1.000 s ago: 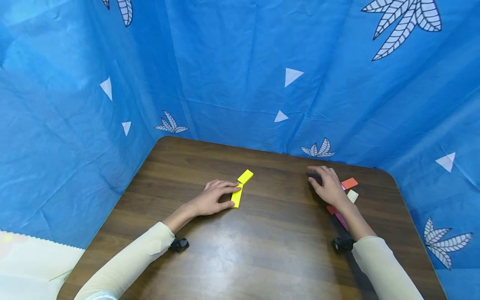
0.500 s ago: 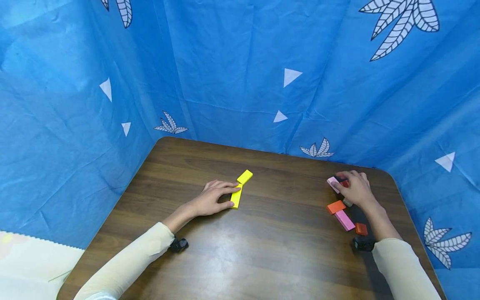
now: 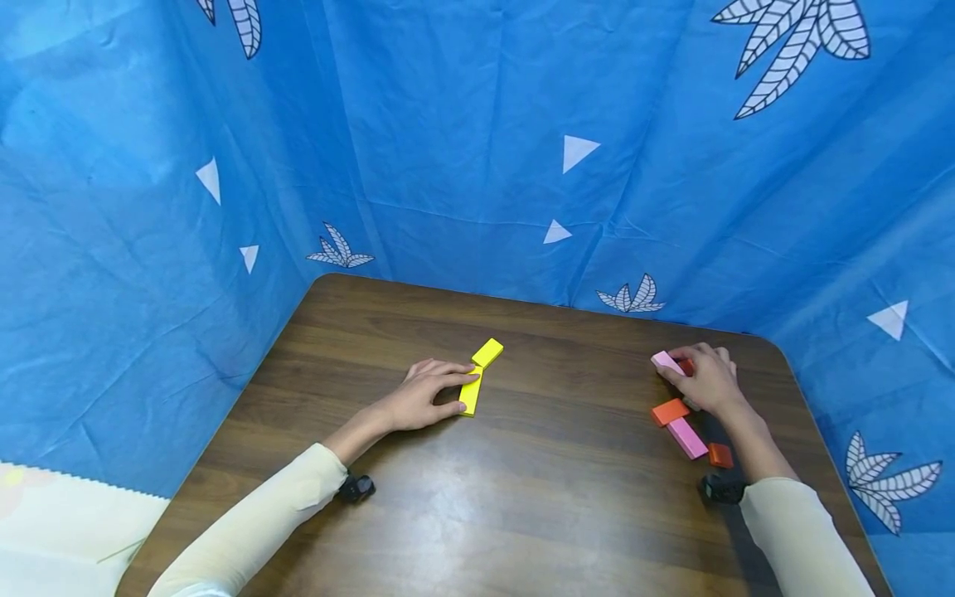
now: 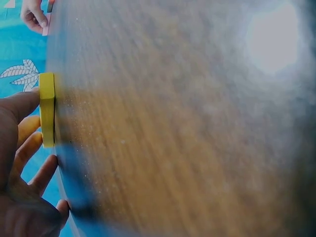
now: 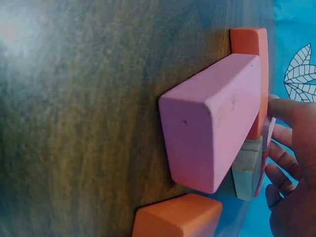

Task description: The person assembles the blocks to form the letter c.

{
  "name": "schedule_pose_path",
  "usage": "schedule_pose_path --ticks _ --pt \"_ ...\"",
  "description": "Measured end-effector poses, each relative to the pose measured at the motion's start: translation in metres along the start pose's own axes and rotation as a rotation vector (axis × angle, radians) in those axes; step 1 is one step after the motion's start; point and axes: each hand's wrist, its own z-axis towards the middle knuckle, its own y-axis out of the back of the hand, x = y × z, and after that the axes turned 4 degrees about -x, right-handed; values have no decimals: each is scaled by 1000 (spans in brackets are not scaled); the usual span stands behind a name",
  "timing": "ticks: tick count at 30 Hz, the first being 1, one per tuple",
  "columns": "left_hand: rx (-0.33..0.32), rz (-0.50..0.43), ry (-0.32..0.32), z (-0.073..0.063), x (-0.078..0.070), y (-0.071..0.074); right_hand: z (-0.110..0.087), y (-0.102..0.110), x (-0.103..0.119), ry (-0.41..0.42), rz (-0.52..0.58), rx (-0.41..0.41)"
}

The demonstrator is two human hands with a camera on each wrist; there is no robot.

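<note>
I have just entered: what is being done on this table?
Someone is handling small coloured blocks on a brown table. The left hand has its thumb and fingers on a long yellow block, which seems to touch a shorter yellow block at its far end. The right hand pinches a pale pink block beside a red block. Lower in the head view lie an orange block, a darker pink block and a reddish block.

the nearer yellow block (image 3: 470,400) lies flat, touching the farther yellow block (image 3: 488,352); a pale pink block (image 3: 664,360) sits well apart.
</note>
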Motion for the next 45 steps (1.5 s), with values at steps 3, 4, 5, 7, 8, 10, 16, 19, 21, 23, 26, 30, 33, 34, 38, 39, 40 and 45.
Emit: schedule_pose_path --ticks 3,4,5,7,8,10,16,19,21,23,26,30,33,34,38,39,40,45 --pt "-2 -2 -2 -1 0 0 0 -3 0 -3 0 -2" --pt "-2 -2 -2 -1 0 0 1 -4 0 -2 -1 -3" --pt "-3 -4 -2 -1 0 0 1 -5 -1 -1 -2 -6" --pt "-2 -6 -2 -2 0 0 1 -6 -1 0 -6 -9" --pt "-2 -5 -1 -2 0 0 1 -7 -1 1 -6 -12" --pt "-2 -2 -2 -2 0 0 1 -7 -1 0 -4 -14" --pt "-7 2 -12 -1 1 -1 0 -8 -2 -3 -8 -17" --pt "-7 0 -13 -1 1 -2 0 -9 -1 4 -9 -33" --pt "-4 1 -12 -1 1 -3 -1 -9 1 15 -7 -52" --pt "-4 -1 -10 -1 1 -3 -1 -9 2 24 -3 -67" --pt "-5 -5 -9 -1 1 -2 -1 -9 6 34 15 -69" --pt "-5 -4 -5 -1 0 -2 -4 -8 11 41 52 -56" --pt "-2 -4 -2 -1 0 -3 -5 -9 17 47 78 -62" --pt "-1 -5 -1 -1 0 -3 -6 -9 19 51 85 -66" --pt "-4 -12 0 -2 -1 -2 -8 -10 28 74 104 -73" --pt "-5 -12 0 -2 -1 -2 -8 -11 30 80 108 -74" --pt "-6 -12 0 -2 -1 -2 -8 -12 32 87 110 -73" --pt "-1 -5 -1 -1 0 -1 -9 -16 43 125 121 -50"
